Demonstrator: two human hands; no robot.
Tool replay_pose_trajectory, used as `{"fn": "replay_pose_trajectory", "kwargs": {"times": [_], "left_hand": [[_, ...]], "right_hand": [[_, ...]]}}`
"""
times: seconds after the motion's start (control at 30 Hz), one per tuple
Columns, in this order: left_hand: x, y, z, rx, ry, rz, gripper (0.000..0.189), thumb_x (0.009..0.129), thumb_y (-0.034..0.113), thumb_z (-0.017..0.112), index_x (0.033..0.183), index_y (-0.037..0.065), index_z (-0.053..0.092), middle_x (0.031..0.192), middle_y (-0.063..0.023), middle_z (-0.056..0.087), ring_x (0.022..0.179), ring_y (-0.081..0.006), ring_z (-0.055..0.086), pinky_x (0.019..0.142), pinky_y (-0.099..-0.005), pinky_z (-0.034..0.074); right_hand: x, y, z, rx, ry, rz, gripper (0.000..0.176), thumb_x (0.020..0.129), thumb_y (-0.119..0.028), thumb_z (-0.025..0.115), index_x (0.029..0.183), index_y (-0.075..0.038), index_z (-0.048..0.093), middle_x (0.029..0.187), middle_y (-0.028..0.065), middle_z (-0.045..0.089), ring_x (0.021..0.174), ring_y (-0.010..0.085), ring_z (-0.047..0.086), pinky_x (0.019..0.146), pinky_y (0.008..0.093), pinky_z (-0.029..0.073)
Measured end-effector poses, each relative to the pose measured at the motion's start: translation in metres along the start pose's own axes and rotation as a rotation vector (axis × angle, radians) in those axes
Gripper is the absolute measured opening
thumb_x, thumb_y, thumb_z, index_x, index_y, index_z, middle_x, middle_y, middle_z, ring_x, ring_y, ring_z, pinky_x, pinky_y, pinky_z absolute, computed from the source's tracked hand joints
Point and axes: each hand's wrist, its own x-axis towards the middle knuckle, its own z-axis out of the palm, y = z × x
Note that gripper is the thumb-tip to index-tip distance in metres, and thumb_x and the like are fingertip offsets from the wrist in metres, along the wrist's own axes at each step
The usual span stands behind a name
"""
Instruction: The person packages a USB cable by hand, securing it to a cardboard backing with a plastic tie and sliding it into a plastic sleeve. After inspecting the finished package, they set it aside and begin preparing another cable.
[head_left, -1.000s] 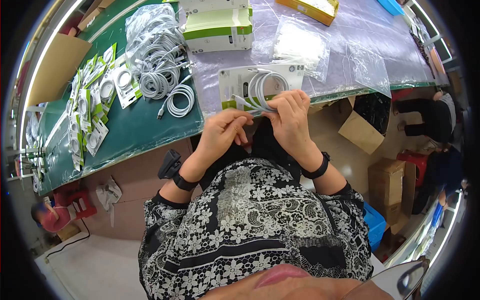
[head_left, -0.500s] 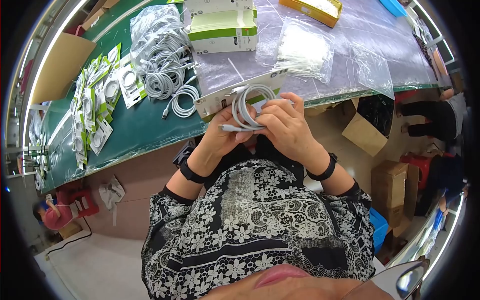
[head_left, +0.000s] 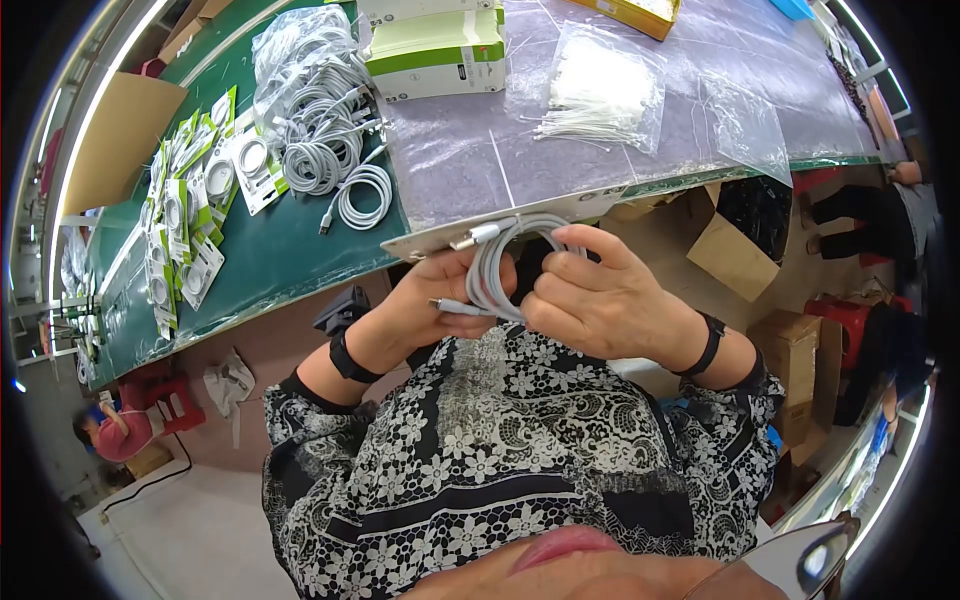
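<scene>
A coiled grey-white cable (head_left: 492, 268) is held between both hands at the table's front edge, its two plug ends pointing left. My left hand (head_left: 430, 300) is closed on the coil's left side, with fingers behind it. My right hand (head_left: 605, 295) grips the coil's right side. Just beyond the coil is a flat card (head_left: 430, 238), seen almost edge-on; my fingers hide which hand bears it. Another coiled cable (head_left: 364, 197) lies on the green table to the left, beside a heap of coiled cables (head_left: 318, 145).
Packaged cables (head_left: 180, 225) are piled at the left. A stack of green-and-white cards (head_left: 435, 60) stands at the back, with white ties in a bag (head_left: 600, 90), an empty plastic bag (head_left: 745, 130) and a yellow tray (head_left: 640, 15) to its right. Other people are at both sides.
Both hands have come closer to my body with the coil. The card has tilted from showing its face to nearly edge-on. My right hand has shifted rightward.
</scene>
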Motion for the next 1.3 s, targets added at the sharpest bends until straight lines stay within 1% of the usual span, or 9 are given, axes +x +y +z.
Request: {"fn": "replay_pose_trajectory", "kwargs": {"times": [0.17, 0.27, 0.43, 0.53, 0.67, 0.8, 0.97, 1.2, 1.3], "left_hand": [[-0.005, -0.003, -0.016, -0.013, -0.036, -0.128, 0.025, 0.097, 0.021, 0.050, 0.112, 0.001, 0.050, 0.080, -0.0025, 0.053, 0.046, -0.0057, 0.038, 0.041, -0.0202, 0.030], [-0.003, 0.003, -0.026, -0.064, 0.088, -0.106, 0.028, 0.096, 0.018, 0.051, 0.118, 0.001, 0.048, 0.093, -0.0069, 0.058, 0.052, -0.0083, 0.048, 0.046, -0.0219, 0.041], [0.007, -0.016, -0.054, 0.209, 0.347, 0.017, 0.022, 0.091, 0.010, 0.055, 0.111, -0.001, 0.052, 0.098, -0.0156, 0.059, 0.066, -0.0171, 0.062, 0.055, -0.0250, 0.051], [0.013, -0.030, -0.074, 0.532, 0.617, 0.225, 0.018, 0.089, 0.006, 0.056, 0.106, -0.002, 0.054, 0.101, -0.0165, 0.062, 0.085, -0.0229, 0.066, 0.074, -0.0323, 0.055], [0.025, -0.026, -0.070, 0.696, 0.218, 0.599, 0.034, 0.087, 0.001, 0.059, 0.119, -0.004, 0.050, 0.118, -0.0119, 0.058, 0.091, -0.0221, 0.065, 0.077, -0.0308, 0.054], [0.034, -0.025, -0.041, 0.611, 0.468, 0.551, 0.032, 0.086, 0.003, 0.061, 0.117, -0.004, 0.054, 0.109, -0.0108, 0.064, 0.089, -0.0209, 0.066, 0.077, -0.0288, 0.053], [0.050, -0.027, -0.025, 0.329, 0.553, 0.561, 0.025, 0.087, 0.004, 0.061, 0.110, -0.004, 0.057, 0.093, -0.0084, 0.067, 0.084, -0.0159, 0.065, 0.073, -0.0258, 0.052], [0.055, -0.054, -0.054, 1.179, 0.676, 0.655, 0.021, 0.088, 0.000, 0.058, 0.108, -0.006, 0.057, 0.094, -0.0077, 0.065, 0.084, -0.0136, 0.063, 0.069, -0.0272, 0.052], [0.055, -0.049, -0.044, 1.081, 0.605, 0.704, 0.021, 0.088, -0.002, 0.058, 0.108, -0.005, 0.057, 0.095, -0.0075, 0.064, 0.084, -0.0135, 0.063, 0.070, -0.0274, 0.052]], "right_hand": [[-0.004, 0.013, -0.002, 0.086, -0.173, -0.063, 0.011, 0.076, -0.012, 0.055, 0.072, -0.012, 0.045, 0.066, -0.0019, 0.043, 0.074, 0.0134, 0.054, 0.103, 0.0377, 0.035], [-0.006, 0.030, 0.003, 0.155, -0.248, -0.082, 0.009, 0.077, -0.011, 0.056, 0.075, -0.011, 0.047, 0.068, -0.0010, 0.047, 0.077, 0.0148, 0.056, 0.104, 0.0388, 0.034], [-0.012, 0.052, 0.032, 0.253, 0.030, 0.232, 0.014, 0.076, -0.001, 0.061, 0.085, -0.009, 0.053, 0.078, 0.0033, 0.057, 0.083, 0.0195, 0.059, 0.102, 0.0435, 0.034], [-0.012, 0.048, 0.041, 0.361, 0.111, 0.323, 0.018, 0.075, 0.002, 0.062, 0.088, -0.007, 0.054, 0.081, 0.0050, 0.058, 0.085, 0.0217, 0.059, 0.102, 0.0450, 0.034], [-0.009, 0.048, 0.045, 0.399, 0.137, 0.339, 0.018, 0.076, 0.002, 0.061, 0.091, -0.006, 0.055, 0.082, 0.0054, 0.058, 0.087, 0.0220, 0.059, 0.102, 0.0444, 0.034], [-0.002, 0.039, 0.049, 0.111, 0.069, 0.284, 0.017, 0.077, -0.004, 0.063, 0.091, -0.006, 0.055, 0.083, 0.0060, 0.058, 0.091, 0.0225, 0.058, 0.105, 0.0456, 0.029], [0.008, 0.026, 0.056, 0.100, 0.138, 0.494, 0.022, 0.076, -0.018, 0.068, 0.088, -0.006, 0.055, 0.078, 0.0064, 0.056, 0.089, 0.0243, 0.055, 0.100, 0.0464, 0.029], [0.008, 0.024, 0.073, 0.043, 0.200, 0.666, 0.032, 0.075, -0.028, 0.071, 0.084, -0.005, 0.051, 0.074, 0.0087, 0.053, 0.080, 0.0279, 0.051, 0.092, 0.0440, 0.031], [0.004, 0.025, 0.075, 0.055, 0.192, 0.673, 0.031, 0.079, -0.028, 0.069, 0.083, -0.005, 0.049, 0.073, 0.0096, 0.052, 0.081, 0.0295, 0.050, 0.092, 0.0422, 0.033]]}}
